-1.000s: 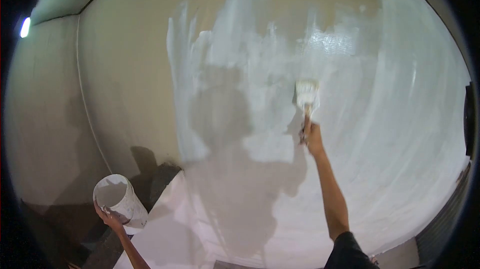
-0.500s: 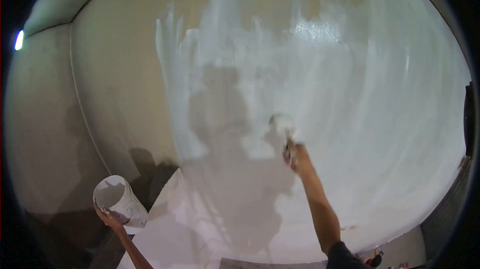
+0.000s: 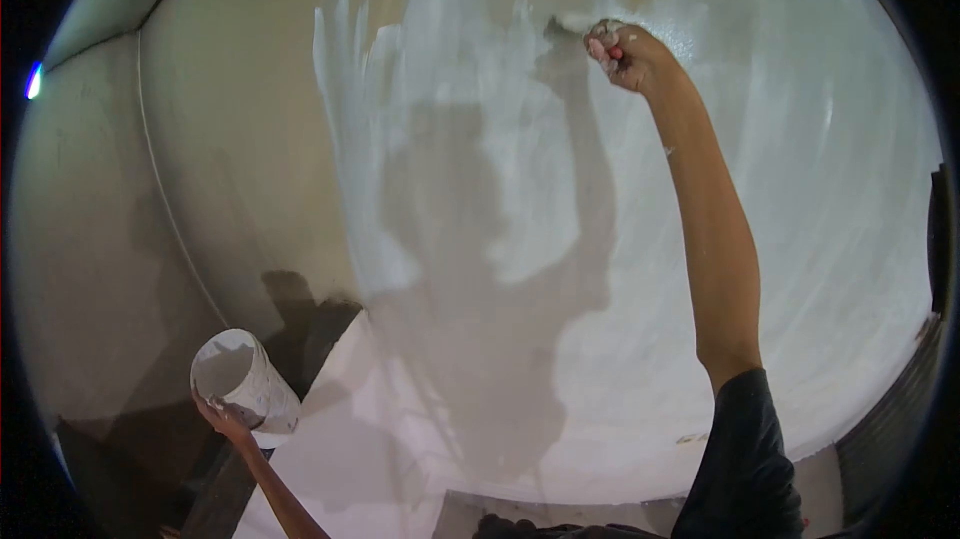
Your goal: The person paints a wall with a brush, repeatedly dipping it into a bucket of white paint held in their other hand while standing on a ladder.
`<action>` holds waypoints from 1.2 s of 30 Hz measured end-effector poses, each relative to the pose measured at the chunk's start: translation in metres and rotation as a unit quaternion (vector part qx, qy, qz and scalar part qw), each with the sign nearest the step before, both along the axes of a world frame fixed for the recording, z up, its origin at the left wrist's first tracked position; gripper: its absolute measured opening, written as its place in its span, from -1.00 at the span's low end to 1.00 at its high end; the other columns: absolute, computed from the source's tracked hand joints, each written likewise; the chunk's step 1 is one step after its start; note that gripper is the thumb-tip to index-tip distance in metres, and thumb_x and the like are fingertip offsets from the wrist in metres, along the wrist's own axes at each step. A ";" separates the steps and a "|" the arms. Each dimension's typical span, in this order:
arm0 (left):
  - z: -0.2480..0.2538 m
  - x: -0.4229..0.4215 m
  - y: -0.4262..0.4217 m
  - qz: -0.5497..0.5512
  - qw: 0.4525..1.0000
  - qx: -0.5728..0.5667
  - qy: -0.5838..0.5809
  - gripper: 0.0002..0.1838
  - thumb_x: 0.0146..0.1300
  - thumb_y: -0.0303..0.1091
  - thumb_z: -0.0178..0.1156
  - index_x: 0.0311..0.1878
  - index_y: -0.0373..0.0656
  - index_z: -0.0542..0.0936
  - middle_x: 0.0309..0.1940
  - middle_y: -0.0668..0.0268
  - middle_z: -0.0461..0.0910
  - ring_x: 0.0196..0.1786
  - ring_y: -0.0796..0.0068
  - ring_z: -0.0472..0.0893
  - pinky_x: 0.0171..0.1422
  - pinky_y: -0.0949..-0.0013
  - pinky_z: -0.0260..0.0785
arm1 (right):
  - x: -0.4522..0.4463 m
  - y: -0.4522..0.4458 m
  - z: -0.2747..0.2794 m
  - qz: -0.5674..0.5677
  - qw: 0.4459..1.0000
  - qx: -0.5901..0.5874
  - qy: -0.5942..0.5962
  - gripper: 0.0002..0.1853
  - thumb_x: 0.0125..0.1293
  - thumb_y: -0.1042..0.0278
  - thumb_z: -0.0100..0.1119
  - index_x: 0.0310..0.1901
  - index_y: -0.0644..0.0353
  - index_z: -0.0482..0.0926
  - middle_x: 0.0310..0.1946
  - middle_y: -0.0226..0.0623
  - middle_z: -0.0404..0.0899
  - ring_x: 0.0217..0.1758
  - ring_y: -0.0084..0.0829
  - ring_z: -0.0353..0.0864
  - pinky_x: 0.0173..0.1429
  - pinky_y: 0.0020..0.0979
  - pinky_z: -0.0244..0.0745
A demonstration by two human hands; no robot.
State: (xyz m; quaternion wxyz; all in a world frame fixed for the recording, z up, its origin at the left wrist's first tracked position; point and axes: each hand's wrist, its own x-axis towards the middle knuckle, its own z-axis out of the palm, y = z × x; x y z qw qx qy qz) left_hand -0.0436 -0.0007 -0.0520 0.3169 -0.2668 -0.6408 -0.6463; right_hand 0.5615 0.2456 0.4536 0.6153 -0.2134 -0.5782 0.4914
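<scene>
High against the wall, my right hand (image 3: 622,51) is closed around the handle of a paintbrush (image 3: 572,27), with white paint smeared over the fingers. The brush head is at the wet painted wall (image 3: 660,219), just under the ragged upper edge of the white coat; whether its bristles touch is hard to see. Down at the lower left, my left hand (image 3: 228,421) grips a white bucket (image 3: 272,394) by its side. The bucket is tilted, its mouth facing me, and its inside is coated with pale paint.
Bare beige wall (image 3: 250,149) lies left of the white coat, up to a corner with a thin pale cable (image 3: 160,174). A white ledge or low surface (image 3: 330,439) runs below. A light (image 3: 35,82) glows at far left. My shadow falls on the wall.
My right hand has swept the paintbrush upward from mid-wall to near the top of the white coat, the arm now stretched higher. The left hand still holds the bucket, slightly higher in view.
</scene>
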 end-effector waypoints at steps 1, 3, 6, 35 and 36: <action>0.007 0.009 -0.002 -0.010 1.000 0.008 0.001 -0.38 0.30 0.03 -0.16 0.22 -0.31 0.21 0.20 0.02 0.22 0.23 0.11 0.24 0.30 0.17 0.03 | 0.001 0.003 0.007 -0.006 0.998 0.048 -0.035 -0.88 0.11 0.65 -0.25 -0.44 0.25 0.32 -0.64 -0.39 0.26 -0.66 -0.68 0.23 -0.52 -0.76 0.48; 0.023 0.025 -0.001 -0.031 0.999 0.027 0.005 -0.38 0.30 0.03 -0.17 0.22 -0.31 0.21 0.21 0.02 0.22 0.24 0.11 0.24 0.30 0.17 0.03 | 0.000 -0.001 0.014 -0.031 0.993 0.104 -0.046 -0.89 0.16 0.60 -0.26 -0.37 0.25 0.33 -0.66 -0.43 0.25 -0.68 -0.69 0.19 -0.55 -0.74 0.41; 0.014 0.014 -0.001 -0.031 0.999 0.023 0.013 -0.38 0.30 0.04 -0.15 0.23 -0.29 0.21 0.20 0.03 0.23 0.24 0.11 0.24 0.31 0.17 0.02 | -0.007 -0.009 0.016 -0.079 0.989 0.127 -0.010 -0.89 0.26 0.44 -0.21 -0.33 0.22 0.33 -0.68 -0.48 0.24 -0.70 -0.69 0.15 -0.57 -0.67 0.31; 0.020 0.027 -0.005 -0.016 0.999 0.007 -0.035 -0.45 0.31 -0.05 -0.17 0.24 -0.25 0.20 0.21 0.06 0.22 0.26 0.13 0.21 0.32 0.19 0.00 | -0.027 -0.009 -0.427 0.034 0.962 -0.270 -0.025 -0.64 0.32 0.11 -0.15 -0.60 0.09 0.26 -0.78 -0.47 0.16 -0.76 -0.58 0.14 -0.62 -0.40 0.26; 0.024 0.030 -0.005 -0.012 0.998 0.005 -0.055 -0.45 0.31 -0.06 -0.17 0.24 -0.25 0.20 0.21 0.06 0.22 0.26 0.14 0.21 0.32 0.19 0.00 | -0.030 -0.001 -0.413 0.058 0.969 -0.238 0.013 -0.71 0.30 0.18 -0.15 -0.55 0.09 0.27 -0.77 -0.48 0.15 -0.74 -0.57 0.15 -0.59 -0.39 0.27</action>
